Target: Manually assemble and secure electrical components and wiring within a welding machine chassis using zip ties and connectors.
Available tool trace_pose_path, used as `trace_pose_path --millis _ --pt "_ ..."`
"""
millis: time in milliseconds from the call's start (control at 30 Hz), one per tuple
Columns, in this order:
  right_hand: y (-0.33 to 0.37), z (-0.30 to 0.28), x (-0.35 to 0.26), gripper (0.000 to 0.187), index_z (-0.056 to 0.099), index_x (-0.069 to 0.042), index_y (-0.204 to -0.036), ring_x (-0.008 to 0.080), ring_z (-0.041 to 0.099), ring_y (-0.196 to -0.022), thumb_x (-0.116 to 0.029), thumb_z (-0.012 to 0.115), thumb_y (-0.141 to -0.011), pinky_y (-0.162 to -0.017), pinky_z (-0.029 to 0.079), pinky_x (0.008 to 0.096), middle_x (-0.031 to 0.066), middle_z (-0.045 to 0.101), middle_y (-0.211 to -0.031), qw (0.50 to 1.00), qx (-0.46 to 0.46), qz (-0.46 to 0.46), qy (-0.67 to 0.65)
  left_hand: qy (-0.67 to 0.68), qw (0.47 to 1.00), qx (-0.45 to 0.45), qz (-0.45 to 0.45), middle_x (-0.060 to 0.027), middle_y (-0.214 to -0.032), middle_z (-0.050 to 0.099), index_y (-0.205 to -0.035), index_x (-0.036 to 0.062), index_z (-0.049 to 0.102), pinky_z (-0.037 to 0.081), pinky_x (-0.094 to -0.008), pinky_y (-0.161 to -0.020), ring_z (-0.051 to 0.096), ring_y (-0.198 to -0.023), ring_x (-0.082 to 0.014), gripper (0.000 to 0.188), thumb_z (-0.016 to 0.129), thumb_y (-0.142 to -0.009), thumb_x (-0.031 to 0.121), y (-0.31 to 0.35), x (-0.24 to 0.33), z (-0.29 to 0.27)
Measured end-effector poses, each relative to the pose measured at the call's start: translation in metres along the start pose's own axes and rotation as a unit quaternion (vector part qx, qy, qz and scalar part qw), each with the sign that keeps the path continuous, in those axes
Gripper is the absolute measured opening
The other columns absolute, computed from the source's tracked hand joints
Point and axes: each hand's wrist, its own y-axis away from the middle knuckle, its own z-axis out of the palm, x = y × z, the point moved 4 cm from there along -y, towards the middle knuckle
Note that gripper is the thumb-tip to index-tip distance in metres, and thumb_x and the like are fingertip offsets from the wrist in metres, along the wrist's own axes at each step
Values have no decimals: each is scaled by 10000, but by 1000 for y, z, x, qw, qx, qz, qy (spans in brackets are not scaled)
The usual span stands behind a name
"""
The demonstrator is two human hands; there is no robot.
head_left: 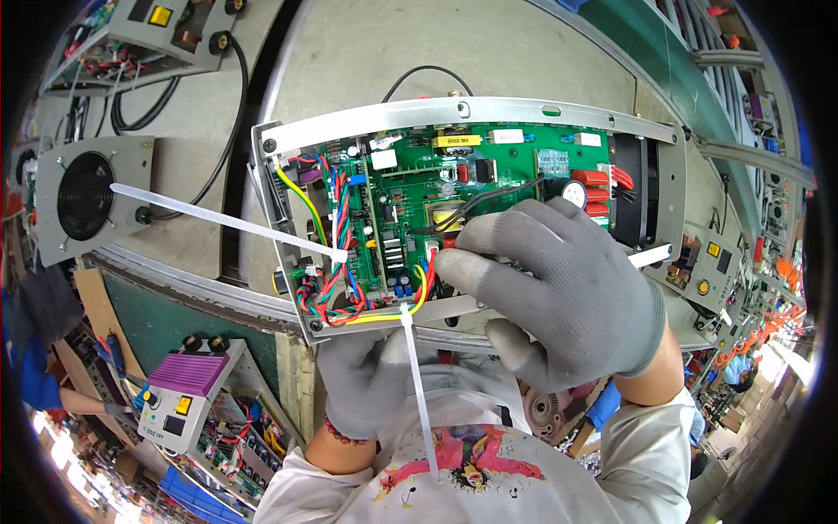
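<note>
In the head view, an open metal chassis (384, 113) of dull grey sheet, with bent flanges and screw holes, lay tilted on the pale grey bench (524, 52), and a green circuit board (419, 201) filled its middle. Small white rectangular labels sat along the board's upper edge beside one yellow label, with red block components at the right near a black fan (633, 196) in the end wall. The right hand (567, 288), in a grey knit glove, was curled over the board's lower right, its fingertips pressed together, pinching the black and red wires (476, 205) there. The left hand (362, 380), gloved alike, sat under the chassis's near rim, gripping from below; its fingers were mostly hidden, so how tightly it closed could not be told. A twisted red, blue and green wire bundle (336, 262) ran down the board's left side with a yellow wire beside it. One white cable tie (227, 223) stretched left from that bundle, over the chassis edge; a second white cable tie (421, 393) hung from the near rim toward the person's shirt. A grey fan panel (87, 196) stood well apart at left, leaving open bench between, and a purple-topped unit (188, 384) sat below the bench edge.
</note>
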Motion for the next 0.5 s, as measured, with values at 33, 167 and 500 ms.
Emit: trace_pose_path --millis 33,167,500 --pt "-1 0 0 465 627 -25 -1095 290 595 -773 -148 613 -647 -644 452 379 145 583 -1002 1000 9 8 -4 -42 998 8 56 -45 -815 652 -841 -18 662 477 -258 -666 591 -726 -115 112 688 -750 40 1 6 2" --pt "-5 0 2 459 628 -25 -1075 303 593 -791 -135 623 -630 -658 467 383 142 568 -1014 999 -22 2 -37 42 990 122 62 -53 -830 633 -850 10 615 473 -251 -659 577 -708 -115 103 674 -767 27 5 8 16" --pt "-5 -10 -1 367 644 -46 -1026 270 563 -737 -227 669 -708 -669 442 372 93 556 -892 998 -58 -7 27 68 994 56 70 -88 -909 634 -902 32 564 493 -271 -681 600 -767 -132 160 656 -782 -21 10 1 18"
